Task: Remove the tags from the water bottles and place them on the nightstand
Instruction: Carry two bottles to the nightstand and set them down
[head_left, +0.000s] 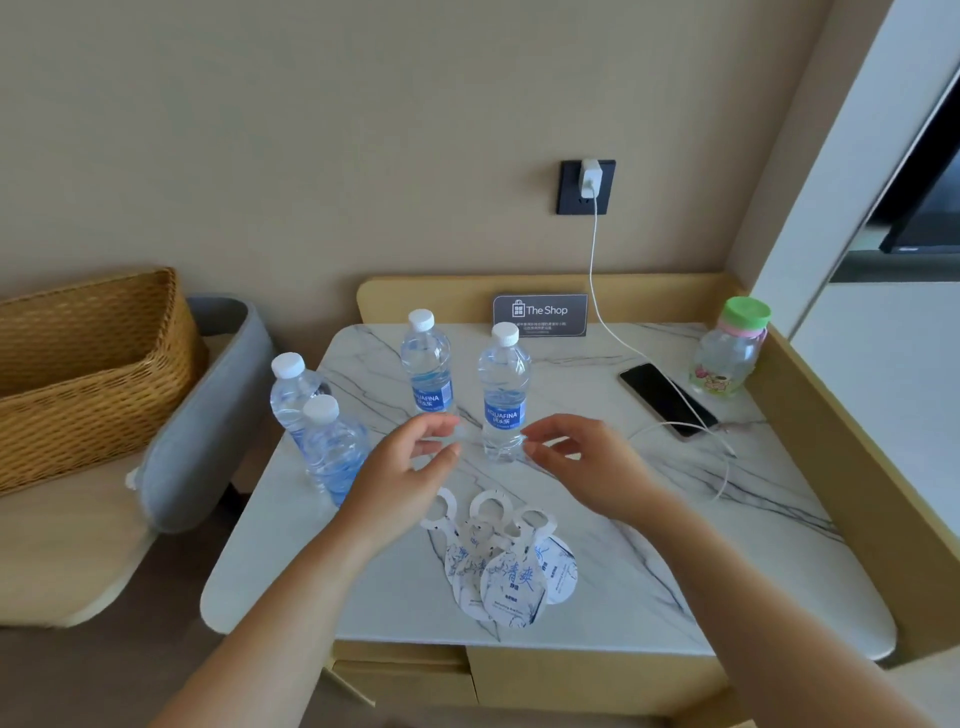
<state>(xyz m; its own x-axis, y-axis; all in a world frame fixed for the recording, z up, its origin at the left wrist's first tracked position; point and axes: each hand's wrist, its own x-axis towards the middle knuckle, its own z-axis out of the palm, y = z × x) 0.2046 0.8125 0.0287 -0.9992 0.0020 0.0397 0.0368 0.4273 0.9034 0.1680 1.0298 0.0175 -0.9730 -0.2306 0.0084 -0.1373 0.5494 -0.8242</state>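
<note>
Several clear water bottles with white caps stand on the marble nightstand (649, 545). One bottle (504, 395) is in the middle, another bottle (427, 364) behind it to the left, and two bottles (311, 421) stand at the left edge. None carries a tag on its neck. A pile of white tags (506, 566) with blue print and ring holes lies near the front edge. My left hand (405, 478) and my right hand (582, 462) hover above the tags, either side of the middle bottle, fingers apart and holding nothing.
A phone (667, 400) on a white charger cable (595, 291) lies at the right. A green-lidded bottle (730, 348) stands in the back right corner. A "The Shop" sign (540, 314) leans at the back. A wicker basket (88, 374) sits on a seat to the left.
</note>
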